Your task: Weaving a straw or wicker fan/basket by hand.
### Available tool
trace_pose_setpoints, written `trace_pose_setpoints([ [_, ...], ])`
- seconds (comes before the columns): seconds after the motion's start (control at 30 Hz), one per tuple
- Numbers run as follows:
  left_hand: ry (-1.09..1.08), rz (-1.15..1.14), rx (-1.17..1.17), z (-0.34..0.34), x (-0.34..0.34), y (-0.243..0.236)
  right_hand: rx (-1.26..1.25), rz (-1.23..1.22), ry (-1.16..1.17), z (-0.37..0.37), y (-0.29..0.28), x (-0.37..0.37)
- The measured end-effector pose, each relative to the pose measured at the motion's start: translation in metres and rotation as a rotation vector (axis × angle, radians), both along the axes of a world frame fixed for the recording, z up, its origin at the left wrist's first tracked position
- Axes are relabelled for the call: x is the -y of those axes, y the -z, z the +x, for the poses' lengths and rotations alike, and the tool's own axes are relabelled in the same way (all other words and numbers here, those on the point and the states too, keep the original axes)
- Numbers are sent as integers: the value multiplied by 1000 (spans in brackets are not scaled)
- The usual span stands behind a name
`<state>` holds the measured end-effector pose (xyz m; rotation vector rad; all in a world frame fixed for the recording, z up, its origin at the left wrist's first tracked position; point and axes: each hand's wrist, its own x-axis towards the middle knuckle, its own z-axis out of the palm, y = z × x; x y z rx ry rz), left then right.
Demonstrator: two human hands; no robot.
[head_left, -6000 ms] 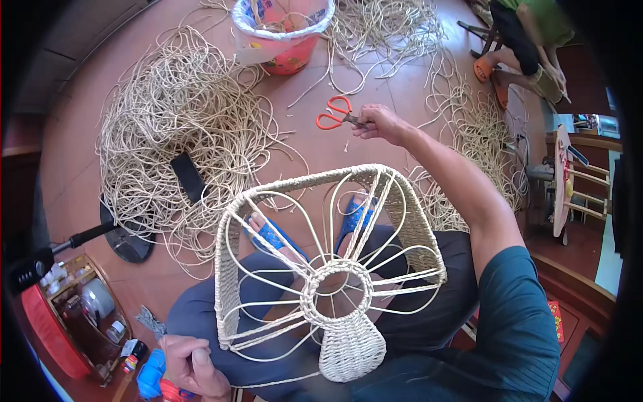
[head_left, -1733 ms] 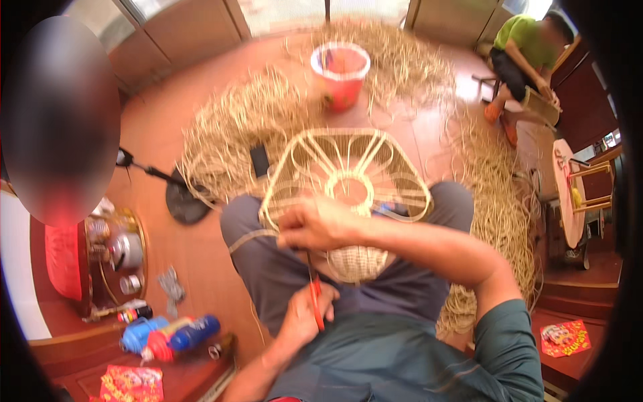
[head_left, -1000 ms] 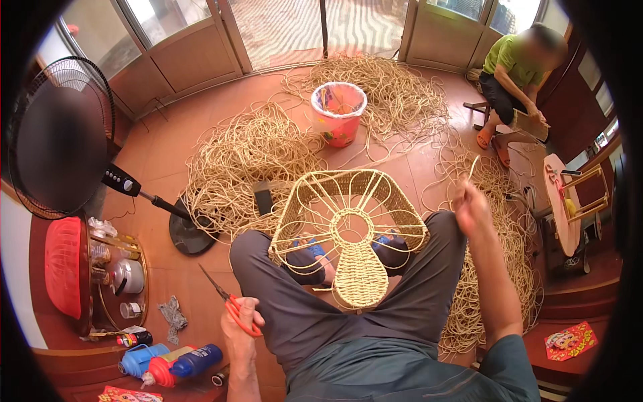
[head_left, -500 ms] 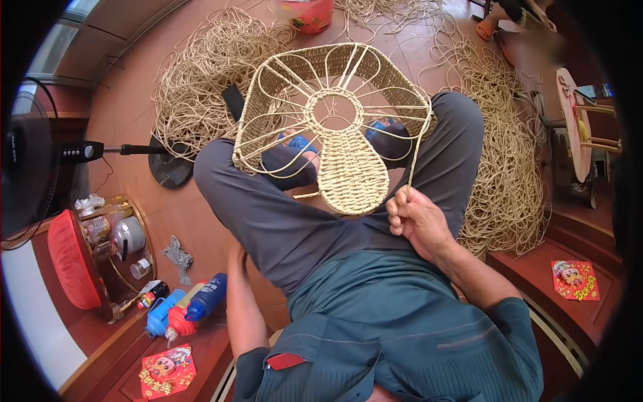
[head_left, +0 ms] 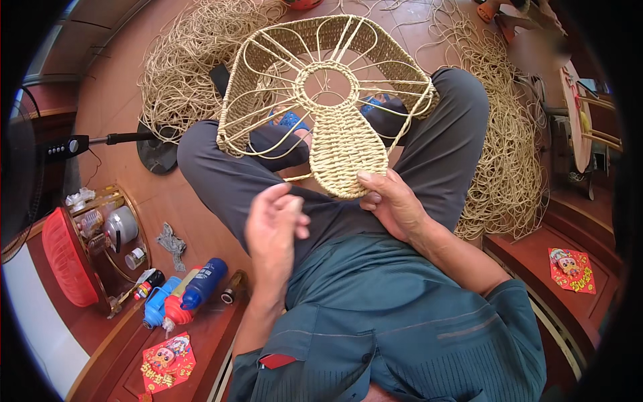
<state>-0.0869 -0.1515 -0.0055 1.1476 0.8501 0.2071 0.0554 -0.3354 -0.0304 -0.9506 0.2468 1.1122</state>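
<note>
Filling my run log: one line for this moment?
right hand: grips woven frame edge | left hand: empty, above lap | frame: on knees

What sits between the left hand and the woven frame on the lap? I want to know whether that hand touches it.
Only dark trouser cloth, in the head view. The left hand stops short of the woven frame.

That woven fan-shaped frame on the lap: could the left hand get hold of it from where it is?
Probably yes. The left hand hovers just short of the woven frame, with only the trouser leg between them. The right hand already touches the frame's lower woven edge, beside that path rather than across it.
</note>
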Motion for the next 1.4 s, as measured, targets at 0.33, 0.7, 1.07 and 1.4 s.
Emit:
trace_pose_setpoints([
  [0.33, -108, -337, 324, 30, 18, 34, -14, -29, 68, -2, -5, -27],
  [0.7, 266, 996, 167, 39, -8, 5, -47, -65, 111, -5, -9, -32],
  [1.07, 275, 593, -7, 45, -13, -5, -286, 6, 105, -3, -6, -27],
  [1.4, 319, 900, -37, 55, 5, -10, -382, -42, 184, -9, -4, -35],
])
